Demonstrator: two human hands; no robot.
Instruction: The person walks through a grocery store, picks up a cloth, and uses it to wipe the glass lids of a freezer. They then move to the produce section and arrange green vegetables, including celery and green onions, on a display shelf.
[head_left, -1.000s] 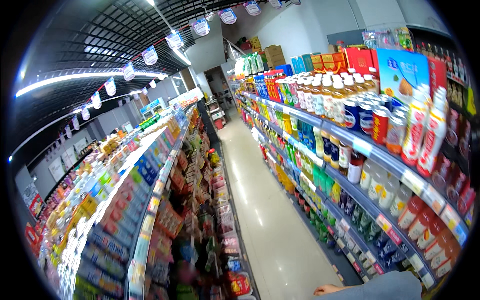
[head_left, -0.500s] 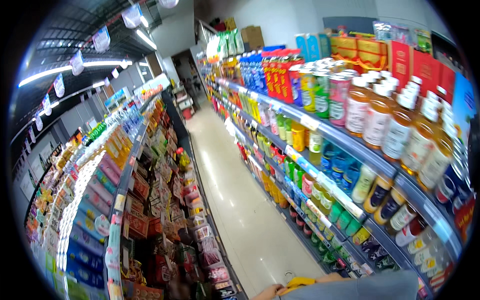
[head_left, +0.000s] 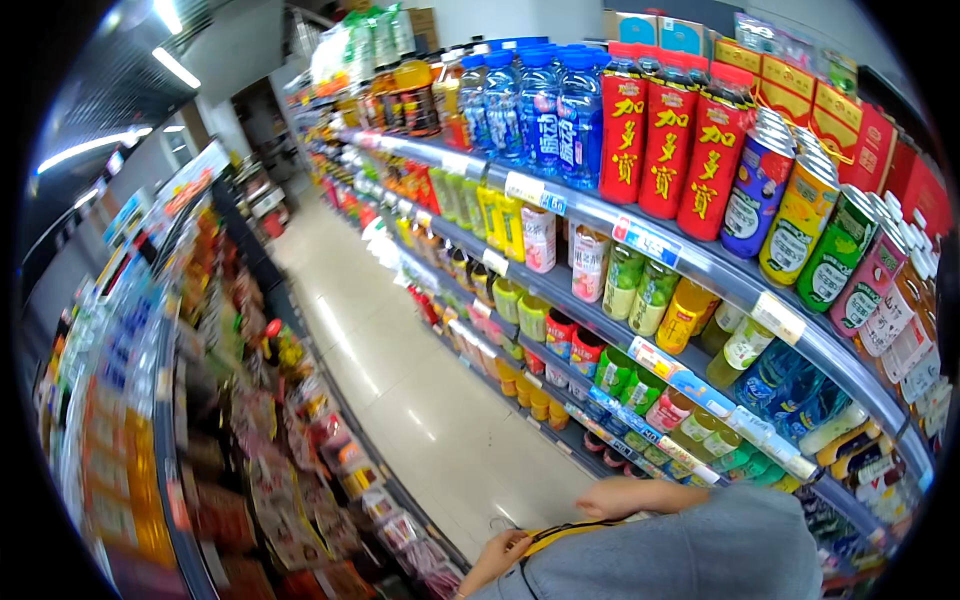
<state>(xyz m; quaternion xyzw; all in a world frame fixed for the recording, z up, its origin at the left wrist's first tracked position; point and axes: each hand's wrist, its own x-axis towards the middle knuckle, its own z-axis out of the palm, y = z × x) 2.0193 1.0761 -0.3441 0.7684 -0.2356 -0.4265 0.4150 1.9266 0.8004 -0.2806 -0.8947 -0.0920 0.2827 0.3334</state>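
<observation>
At the lower middle, my left hand (head_left: 500, 552) is closed on the end of a yellow cloth-like strip (head_left: 552, 536) with a dark cord along it. A thin wire loop (head_left: 503, 522) shows just beyond those fingers. My right hand (head_left: 607, 497) is up and to the right, fingers curled down close to the strip's other end; what they hold, if anything, is hidden. A grey sleeve (head_left: 690, 545) covers my right arm and hides part of the strip.
A long drinks shelf (head_left: 700, 262) runs along my right, with red bottles (head_left: 638, 140), blue-capped bottles (head_left: 540, 105) and cans (head_left: 758, 190) on top. On my left stands a shelf of packaged snacks (head_left: 270, 450). A tiled aisle (head_left: 385, 400) lies between them.
My view has moved forward along the aisle and turned right, so the red bottles look nearer. Both hands show higher in view, with my right hand now raised over the yellow strip.
</observation>
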